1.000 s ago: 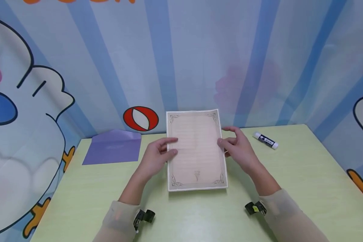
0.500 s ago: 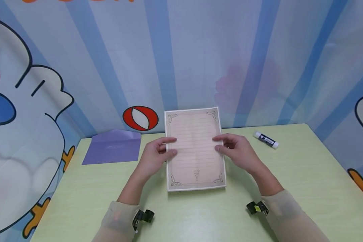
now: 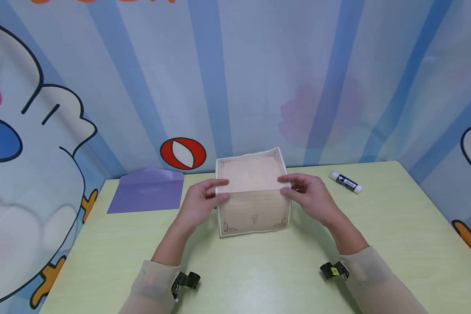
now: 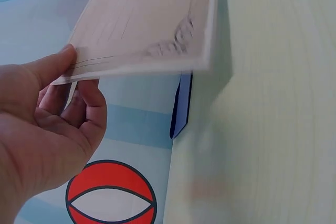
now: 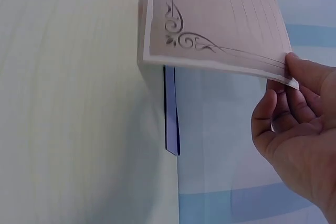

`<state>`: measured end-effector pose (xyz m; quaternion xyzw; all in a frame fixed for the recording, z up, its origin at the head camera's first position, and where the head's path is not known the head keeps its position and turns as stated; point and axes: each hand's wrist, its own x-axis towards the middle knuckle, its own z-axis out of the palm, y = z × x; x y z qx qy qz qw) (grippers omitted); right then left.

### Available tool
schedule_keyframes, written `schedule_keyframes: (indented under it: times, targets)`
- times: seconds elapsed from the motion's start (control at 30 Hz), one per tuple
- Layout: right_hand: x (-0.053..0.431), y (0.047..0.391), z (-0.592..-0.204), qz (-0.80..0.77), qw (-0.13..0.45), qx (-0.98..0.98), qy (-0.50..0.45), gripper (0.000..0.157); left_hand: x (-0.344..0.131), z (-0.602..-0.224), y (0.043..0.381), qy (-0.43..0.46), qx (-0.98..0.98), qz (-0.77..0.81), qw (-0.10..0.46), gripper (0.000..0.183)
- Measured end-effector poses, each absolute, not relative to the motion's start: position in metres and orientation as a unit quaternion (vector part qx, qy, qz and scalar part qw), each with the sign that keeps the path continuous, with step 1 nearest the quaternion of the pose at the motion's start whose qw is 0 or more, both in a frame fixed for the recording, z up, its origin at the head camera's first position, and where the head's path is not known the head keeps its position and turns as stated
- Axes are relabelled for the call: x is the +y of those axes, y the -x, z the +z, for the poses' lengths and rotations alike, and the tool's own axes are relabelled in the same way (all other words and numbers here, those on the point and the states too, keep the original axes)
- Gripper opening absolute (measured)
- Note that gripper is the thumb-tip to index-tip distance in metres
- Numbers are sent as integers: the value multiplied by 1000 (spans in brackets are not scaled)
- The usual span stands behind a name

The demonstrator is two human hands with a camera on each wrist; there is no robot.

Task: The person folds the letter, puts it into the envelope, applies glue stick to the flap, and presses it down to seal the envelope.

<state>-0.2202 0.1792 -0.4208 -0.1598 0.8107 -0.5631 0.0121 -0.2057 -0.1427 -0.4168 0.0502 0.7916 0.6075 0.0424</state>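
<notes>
A sheet of lined letter paper [image 3: 253,174] with scroll ornaments in its corners is held up over the table. It bends along a crosswise crease at mid-height, the lower half darker than the upper. My left hand [image 3: 198,203] pinches its left edge beside the crease. On the opposite edge, my right hand [image 3: 312,195] pinches it at the same height. In the left wrist view the thumb of the left hand [image 4: 50,124] lies on top of the paper [image 4: 136,24], other fingers curled beneath. The right wrist view shows the right hand [image 5: 302,124] gripping likewise.
A purple envelope [image 3: 147,194] with its flap raised lies at the table's back left. A glue stick [image 3: 345,182] lies at the back right. Behind the pale green table [image 3: 251,279] hangs a blue striped cartoon backdrop [image 3: 255,87].
The right hand first shifted its hold, its index finger coming onto the front of the paper. The flat sheet has since bent at the middle, its top edge lower and bottom edge raised.
</notes>
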Motion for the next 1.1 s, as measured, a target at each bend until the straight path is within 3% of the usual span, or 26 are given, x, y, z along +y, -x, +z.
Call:
schedule_keyframes:
  times: [0.2, 0.53, 0.7, 0.8, 1.1]
  targets:
    - [182, 221, -418, -526, 18, 834, 168, 32, -146, -415, 204, -63, 830, 554, 22, 32]
    - [178, 216, -409, -456, -55, 864, 204, 13, -149, -401, 198, -102, 871, 477, -62, 14]
    - [179, 215, -406, -452, -68, 867, 201, 10, -150, -395, 195, -102, 873, 472, -77, 10]
    - [181, 215, -406, -463, -62, 862, 197, 9, -151, -394, 195, -99, 871, 477, -62, 10]
    - [179, 213, -408, -519, 7, 837, 173, 19, -155, -398, 198, -112, 834, 538, 50, 13]
